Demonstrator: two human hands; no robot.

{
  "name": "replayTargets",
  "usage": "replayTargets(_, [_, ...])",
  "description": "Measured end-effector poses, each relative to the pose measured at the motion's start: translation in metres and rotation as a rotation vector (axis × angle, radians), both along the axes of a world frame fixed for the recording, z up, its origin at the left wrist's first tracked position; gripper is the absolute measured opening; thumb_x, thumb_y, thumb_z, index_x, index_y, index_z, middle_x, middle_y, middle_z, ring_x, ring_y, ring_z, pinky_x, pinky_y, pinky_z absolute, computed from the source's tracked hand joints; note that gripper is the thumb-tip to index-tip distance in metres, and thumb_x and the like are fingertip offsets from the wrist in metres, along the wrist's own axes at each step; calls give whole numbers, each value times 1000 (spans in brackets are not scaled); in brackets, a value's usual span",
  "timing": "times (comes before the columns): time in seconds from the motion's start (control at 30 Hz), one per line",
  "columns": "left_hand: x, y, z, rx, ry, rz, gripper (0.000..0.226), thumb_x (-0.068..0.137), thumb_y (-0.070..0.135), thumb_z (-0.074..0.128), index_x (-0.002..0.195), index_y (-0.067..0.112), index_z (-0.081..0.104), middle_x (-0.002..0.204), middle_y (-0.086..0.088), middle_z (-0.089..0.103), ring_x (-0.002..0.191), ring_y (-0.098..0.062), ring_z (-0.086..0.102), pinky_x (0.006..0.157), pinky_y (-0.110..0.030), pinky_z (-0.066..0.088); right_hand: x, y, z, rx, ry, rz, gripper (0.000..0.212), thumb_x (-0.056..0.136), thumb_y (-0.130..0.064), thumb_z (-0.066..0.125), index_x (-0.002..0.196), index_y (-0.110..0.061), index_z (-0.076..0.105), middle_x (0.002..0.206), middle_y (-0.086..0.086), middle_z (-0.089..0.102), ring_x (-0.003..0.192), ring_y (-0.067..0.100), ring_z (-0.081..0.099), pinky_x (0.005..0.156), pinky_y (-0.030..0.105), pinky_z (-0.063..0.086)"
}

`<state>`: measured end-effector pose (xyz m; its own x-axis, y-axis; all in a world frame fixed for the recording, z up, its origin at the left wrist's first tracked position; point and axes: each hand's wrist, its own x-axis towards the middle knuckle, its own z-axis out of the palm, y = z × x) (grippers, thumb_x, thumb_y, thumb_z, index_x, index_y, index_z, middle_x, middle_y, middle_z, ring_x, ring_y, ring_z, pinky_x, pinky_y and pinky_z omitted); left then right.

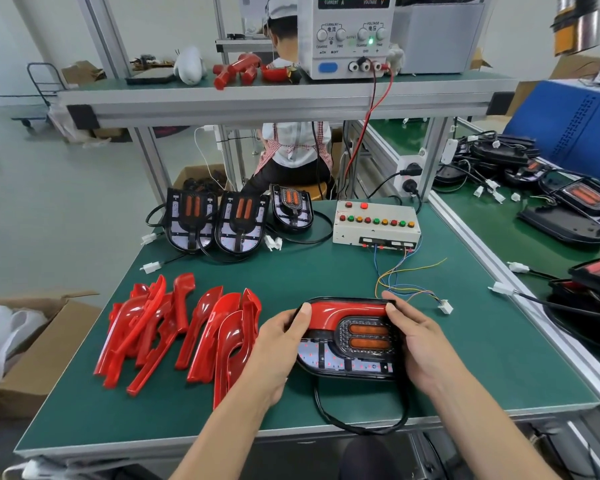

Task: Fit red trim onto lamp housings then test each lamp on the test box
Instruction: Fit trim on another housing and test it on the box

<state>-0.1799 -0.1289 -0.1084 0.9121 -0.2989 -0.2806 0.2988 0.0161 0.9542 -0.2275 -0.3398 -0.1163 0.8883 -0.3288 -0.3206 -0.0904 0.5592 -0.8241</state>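
- The lamp lies on the green table between both hands, a red trim along its far edge.
- Left hand grips the lamp's left end, thumb on the trim.
- Right hand grips the right end.
- Loose trims lie left of the left hand.
- Test box sits beyond the right hand; three untrimmed lamps stand beyond the left.

A power supply (display lit) stands above; 1 cardboard box sits left.

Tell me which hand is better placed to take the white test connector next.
Right, probably. The right hand grips the lamp housing on the side nearest the white connector; the left hand holds the far side.
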Motion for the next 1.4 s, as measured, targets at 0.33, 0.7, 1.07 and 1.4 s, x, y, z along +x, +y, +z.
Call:
replayTargets(0.33, [-3,-2,6,-1,-32,-13,28,104,34,58,122,15,67,112,-3,77,111,-24,71,106,-50,52,1,0,-4,6,16,-18,21,101,-11,59,116,-16,73,105,15,77,83,28,77,63,40,62])
replayTargets(0.7, [4,0,3,17,-44,-35,19,103,25,60,114,12,69,111,-7,78,110,-28,72,105,-54,51,0,-1,-4,-43,2,21,24,102,-16,59,122,-18,70,110,14,77,92,27,77,66,38,63])
replayTargets(1.07, [4,7,0,-25,23,-61,26,104,27,58,123,11,64,114,-8,76,110,-29,72,103,-58,51,-2,6,-10,-196,-15,-7,31,91,-28,72,122,-30,72,114,7,77,104,28,75,92,48,59])
replayTargets(1.4, [7,7,2,-58,5,-82,26,104,26,56,122,10,65,115,-7,76,112,-26,71,102,-49,55,-4,-2,-6,-63,9,4,27,105,-17,53,123,-22,71,113,13,76,97,26,76,72,37,63])
